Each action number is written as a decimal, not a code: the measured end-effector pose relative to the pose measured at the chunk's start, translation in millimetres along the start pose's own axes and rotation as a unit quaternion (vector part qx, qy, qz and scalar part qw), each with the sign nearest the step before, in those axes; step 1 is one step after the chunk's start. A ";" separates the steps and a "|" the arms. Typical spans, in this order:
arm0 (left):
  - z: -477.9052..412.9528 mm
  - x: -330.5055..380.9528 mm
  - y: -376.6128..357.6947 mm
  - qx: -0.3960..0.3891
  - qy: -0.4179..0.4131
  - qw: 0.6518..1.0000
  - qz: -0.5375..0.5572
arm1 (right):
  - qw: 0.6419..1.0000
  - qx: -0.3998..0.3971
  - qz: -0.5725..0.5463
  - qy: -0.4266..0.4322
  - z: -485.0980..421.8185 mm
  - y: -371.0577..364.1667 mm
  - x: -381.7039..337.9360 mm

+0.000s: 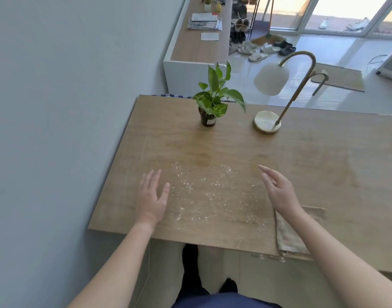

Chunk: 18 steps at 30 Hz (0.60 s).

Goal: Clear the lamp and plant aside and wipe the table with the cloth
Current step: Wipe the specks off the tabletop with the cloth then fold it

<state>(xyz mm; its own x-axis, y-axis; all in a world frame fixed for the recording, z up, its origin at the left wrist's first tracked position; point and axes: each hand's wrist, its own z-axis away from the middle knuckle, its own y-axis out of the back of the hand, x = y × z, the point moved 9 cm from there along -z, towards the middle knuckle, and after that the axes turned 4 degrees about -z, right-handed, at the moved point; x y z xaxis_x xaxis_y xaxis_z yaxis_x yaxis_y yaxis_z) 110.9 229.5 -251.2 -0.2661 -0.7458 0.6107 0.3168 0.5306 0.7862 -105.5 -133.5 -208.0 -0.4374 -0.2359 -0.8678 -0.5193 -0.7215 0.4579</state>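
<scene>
Both hands, the left hand (pixel 151 197) and the right hand (pixel 279 192), are held with fingers apart and empty above the wooden worktop (pixel 312 165), while the small green potted plant (pixel 212 103) and the brass-stemmed white lamp (pixel 267 122) are seen beyond them at the far edge, the plant nearer to the left hand, the lamp nearer to the right, and the beige cloth (pixel 290 238) is lying under the right forearm.

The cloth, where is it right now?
The cloth lies on the table's near edge, on the right, partly under the right forearm and just right of the white crumbs.
</scene>
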 end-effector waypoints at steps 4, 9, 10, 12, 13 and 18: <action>46.5 -19.0 -12.9 0.018 0.009 0.997 -0.071 | 0.995 0.023 0.097 0.025 42.5 16.3 34.9; 68.4 -27.9 -20.6 0.031 0.006 0.992 -0.123 | 0.972 0.031 0.234 0.022 87.3 27.3 86.3; 68.9 -27.7 -22.6 0.034 0.003 0.990 -0.134 | 0.967 0.031 0.252 0.022 93.7 29.1 96.0; 68.6 -26.4 -26.8 0.037 0.002 0.988 -0.147 | 0.957 0.025 0.289 0.021 104.6 31.1 111.4; 67.8 -24.5 -28.5 0.038 0.001 0.988 -0.149 | 0.952 0.023 0.306 0.023 107.7 31.3 116.6; 63.2 -4.7 -40.9 0.026 -0.022 0.986 -0.161 | 0.926 0.005 0.377 0.007 106.7 28.5 128.5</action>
<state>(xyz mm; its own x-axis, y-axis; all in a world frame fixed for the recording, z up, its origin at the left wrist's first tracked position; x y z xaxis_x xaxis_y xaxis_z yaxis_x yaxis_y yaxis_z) 41.6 236.8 -280.2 -0.3859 -0.8611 0.3309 0.1630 0.2894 0.9432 -254.9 -115.0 -285.8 -0.6685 -0.6788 -0.3038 -0.0774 -0.3428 0.9362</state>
